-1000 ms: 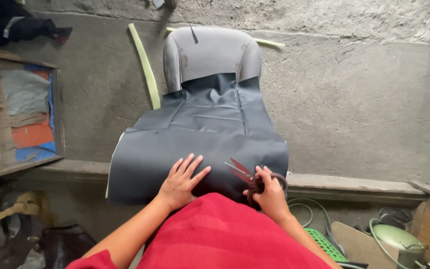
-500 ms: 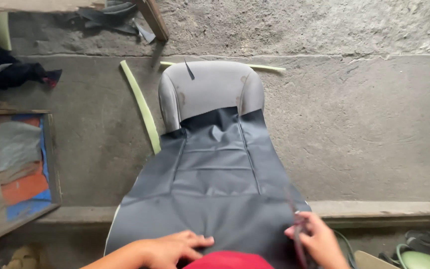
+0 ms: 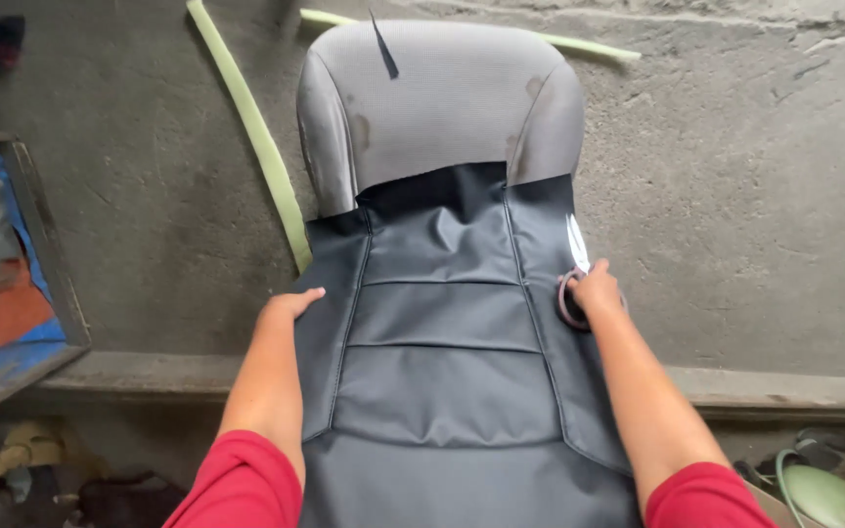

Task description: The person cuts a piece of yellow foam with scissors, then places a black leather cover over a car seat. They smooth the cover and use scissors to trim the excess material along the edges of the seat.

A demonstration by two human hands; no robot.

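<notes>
Head view: a grey fabric car seat back (image 3: pixel 442 103) is lying flat on the concrete floor (image 3: pixel 735 196), with a dark leatherette seat cover (image 3: pixel 442 323) pulled partway over it, running from the centre of the frame down to 6 o'clock. The left hand (image 3: pixel 290 308) is resting at 9 o'clock of the cover, fingers curled over its left edge and pinching that edge. The right hand (image 3: pixel 594 291) is sitting at 3 o'clock of the cover, closed around the ringed handles of a pair of scissors (image 3: pixel 575 264), whose blades are pointing up toward 12 o'clock along the right seam. A pale green foam strip (image 3: pixel 256 137) is lying at 11 o'clock, just beside the seat, and a second one is showing beyond the top at 1 o'clock. A wooden frame (image 3: pixel 46 244) holding coloured sheets is lying at 9 o'clock, well apart.

My judgement of the risk: the scissor tips are lying right against the stretched cover, so a tug on the right side could nick the leatherette or the seam; uneven pulling could also skew the cover off the seat's shoulders
</notes>
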